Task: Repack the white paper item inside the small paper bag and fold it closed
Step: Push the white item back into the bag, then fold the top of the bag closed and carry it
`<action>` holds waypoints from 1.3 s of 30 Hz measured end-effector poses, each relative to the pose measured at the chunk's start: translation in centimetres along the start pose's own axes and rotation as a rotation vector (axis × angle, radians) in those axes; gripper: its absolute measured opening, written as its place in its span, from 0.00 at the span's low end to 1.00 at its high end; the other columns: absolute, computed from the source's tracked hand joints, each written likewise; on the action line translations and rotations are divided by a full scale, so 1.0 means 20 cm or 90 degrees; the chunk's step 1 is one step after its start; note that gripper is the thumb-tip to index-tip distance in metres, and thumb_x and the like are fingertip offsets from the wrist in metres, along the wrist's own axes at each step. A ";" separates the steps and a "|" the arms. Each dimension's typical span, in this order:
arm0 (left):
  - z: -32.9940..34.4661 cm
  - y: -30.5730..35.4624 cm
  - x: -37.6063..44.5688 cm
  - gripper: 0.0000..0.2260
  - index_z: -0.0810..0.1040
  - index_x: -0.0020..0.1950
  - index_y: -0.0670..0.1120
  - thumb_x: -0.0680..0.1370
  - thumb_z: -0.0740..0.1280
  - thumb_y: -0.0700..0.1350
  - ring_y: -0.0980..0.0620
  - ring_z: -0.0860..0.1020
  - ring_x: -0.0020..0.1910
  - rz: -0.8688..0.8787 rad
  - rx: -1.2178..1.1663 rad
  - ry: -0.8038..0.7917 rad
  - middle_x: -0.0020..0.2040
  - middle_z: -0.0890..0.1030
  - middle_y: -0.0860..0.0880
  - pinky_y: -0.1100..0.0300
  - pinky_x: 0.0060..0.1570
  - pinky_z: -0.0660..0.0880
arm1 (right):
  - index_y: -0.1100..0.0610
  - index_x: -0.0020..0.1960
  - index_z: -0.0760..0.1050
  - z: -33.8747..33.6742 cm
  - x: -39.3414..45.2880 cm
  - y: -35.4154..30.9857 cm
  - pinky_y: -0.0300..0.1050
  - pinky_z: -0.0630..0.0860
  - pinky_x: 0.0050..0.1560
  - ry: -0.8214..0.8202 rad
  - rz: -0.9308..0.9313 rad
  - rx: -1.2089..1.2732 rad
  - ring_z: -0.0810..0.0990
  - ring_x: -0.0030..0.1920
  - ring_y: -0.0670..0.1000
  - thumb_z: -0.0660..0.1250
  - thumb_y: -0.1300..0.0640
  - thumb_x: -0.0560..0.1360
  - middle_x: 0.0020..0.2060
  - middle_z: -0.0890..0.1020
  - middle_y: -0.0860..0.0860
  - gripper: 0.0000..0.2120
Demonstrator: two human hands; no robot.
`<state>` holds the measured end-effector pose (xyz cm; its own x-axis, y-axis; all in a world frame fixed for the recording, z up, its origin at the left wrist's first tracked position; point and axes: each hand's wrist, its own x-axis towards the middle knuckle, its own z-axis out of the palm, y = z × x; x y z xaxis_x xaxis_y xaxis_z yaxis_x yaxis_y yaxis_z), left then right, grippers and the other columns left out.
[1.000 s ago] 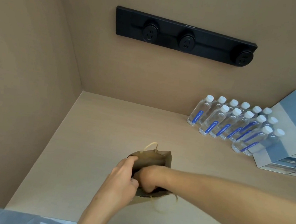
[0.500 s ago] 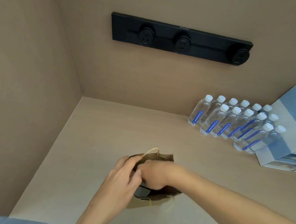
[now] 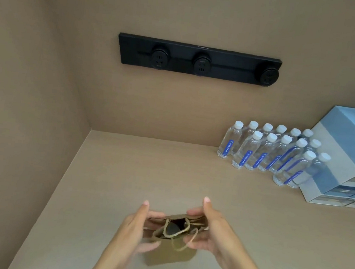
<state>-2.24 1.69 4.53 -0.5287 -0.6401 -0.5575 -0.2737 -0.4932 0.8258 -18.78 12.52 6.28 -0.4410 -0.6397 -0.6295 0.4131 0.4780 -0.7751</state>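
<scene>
A small brown paper bag with twine handles stands on the beige counter, low in the middle of the view. Its mouth is open and the inside looks dark; no white paper item shows. My left hand pinches the bag's left rim between thumb and fingers. Opposite it, my right hand holds the right rim the same way, index finger raised. Both handles droop over the near side of the mouth.
Several water bottles with blue labels stand at the back right, next to stacked blue-and-white boxes. A black socket strip hangs on the back wall. A side wall closes off the left.
My right hand has come out of the bag and moved to its right rim. My left hand shifted to the left rim, and the bag now stands upright with its mouth spread.
</scene>
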 end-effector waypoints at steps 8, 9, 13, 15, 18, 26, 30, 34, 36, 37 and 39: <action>0.04 -0.20 0.10 0.24 0.79 0.46 0.55 0.67 0.73 0.25 0.51 0.76 0.41 0.200 0.269 0.121 0.49 0.70 0.49 0.68 0.43 0.75 | 0.42 0.58 0.73 -0.01 0.09 0.26 0.43 0.78 0.52 0.061 -0.159 -0.330 0.76 0.47 0.48 0.73 0.65 0.72 0.52 0.70 0.50 0.23; 0.04 -0.22 0.11 0.27 0.78 0.51 0.57 0.67 0.74 0.26 0.52 0.75 0.41 0.213 0.289 0.115 0.49 0.68 0.50 0.68 0.44 0.75 | 0.41 0.55 0.74 0.00 0.10 0.28 0.38 0.77 0.51 0.078 -0.190 -0.335 0.75 0.45 0.46 0.73 0.66 0.71 0.51 0.69 0.50 0.23; 0.01 -0.26 0.18 0.20 0.83 0.45 0.57 0.69 0.76 0.31 0.56 0.75 0.44 0.260 0.295 0.098 0.49 0.72 0.49 0.73 0.43 0.71 | 0.47 0.49 0.81 -0.03 0.18 0.37 0.40 0.75 0.51 0.130 -0.250 -0.205 0.72 0.46 0.49 0.75 0.71 0.67 0.51 0.68 0.51 0.21; -0.02 -0.29 0.22 0.14 0.86 0.44 0.52 0.69 0.77 0.32 0.55 0.76 0.49 0.257 0.272 0.076 0.51 0.75 0.50 0.73 0.42 0.69 | 0.51 0.49 0.83 -0.04 0.21 0.41 0.52 0.77 0.54 0.132 -0.242 -0.141 0.74 0.53 0.52 0.76 0.70 0.68 0.56 0.69 0.50 0.17; -0.06 -0.32 0.26 0.05 0.87 0.40 0.44 0.70 0.77 0.35 0.46 0.78 0.50 0.252 0.265 0.071 0.49 0.81 0.50 0.63 0.45 0.71 | 0.55 0.47 0.85 -0.06 0.24 0.47 0.48 0.76 0.52 0.138 -0.239 -0.112 0.77 0.57 0.52 0.75 0.67 0.70 0.60 0.72 0.48 0.09; 0.04 -0.28 0.23 0.14 0.83 0.33 0.52 0.73 0.74 0.35 0.62 0.77 0.34 0.286 0.216 0.035 0.34 0.82 0.56 0.65 0.37 0.71 | 0.69 0.36 0.81 -0.13 0.17 0.45 0.43 0.71 0.44 0.206 -0.333 -0.094 0.77 0.41 0.52 0.73 0.72 0.69 0.37 0.79 0.55 0.04; 0.29 -0.19 0.18 0.02 0.86 0.40 0.43 0.71 0.75 0.41 0.62 0.82 0.37 0.293 0.172 -0.067 0.40 0.88 0.49 0.71 0.38 0.75 | 0.61 0.34 0.82 -0.36 -0.02 0.44 0.30 0.71 0.38 0.255 -0.364 -0.015 0.77 0.36 0.41 0.73 0.72 0.70 0.34 0.76 0.44 0.10; 0.71 -0.18 0.10 0.04 0.84 0.37 0.39 0.72 0.75 0.34 0.56 0.79 0.35 0.308 0.179 -0.203 0.35 0.85 0.44 0.61 0.39 0.74 | 0.54 0.30 0.81 -0.68 -0.31 0.51 0.27 0.68 0.35 0.374 -0.383 0.024 0.74 0.32 0.39 0.73 0.71 0.70 0.31 0.76 0.40 0.16; 0.96 -0.22 0.02 0.06 0.83 0.34 0.39 0.70 0.76 0.32 0.58 0.76 0.32 0.314 0.206 -0.278 0.30 0.81 0.48 0.63 0.34 0.72 | 0.50 0.28 0.80 -0.85 -0.50 0.60 0.27 0.67 0.34 0.460 -0.392 0.043 0.73 0.31 0.38 0.73 0.71 0.69 0.31 0.75 0.40 0.19; 1.10 -0.24 -0.03 0.09 0.83 0.32 0.40 0.70 0.75 0.30 0.60 0.75 0.30 0.320 0.217 -0.318 0.28 0.80 0.50 0.67 0.32 0.72 | 0.50 0.28 0.80 -0.93 -0.59 0.65 0.28 0.67 0.34 0.504 -0.393 0.055 0.73 0.31 0.38 0.73 0.72 0.69 0.31 0.75 0.40 0.20; 1.37 -0.31 -0.15 0.13 0.84 0.32 0.42 0.71 0.72 0.27 0.63 0.77 0.29 0.313 0.222 -0.406 0.28 0.82 0.50 0.71 0.30 0.73 | 0.50 0.28 0.81 -1.10 -0.79 0.75 0.28 0.67 0.34 0.589 -0.391 0.093 0.72 0.31 0.38 0.73 0.73 0.68 0.31 0.75 0.41 0.20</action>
<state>-20.91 22.80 3.40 -0.9710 -0.2305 -0.0637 -0.0719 0.0274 0.9970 -23.01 43.09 3.42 -0.9997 -0.0202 0.0127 -0.0151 0.1203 -0.9926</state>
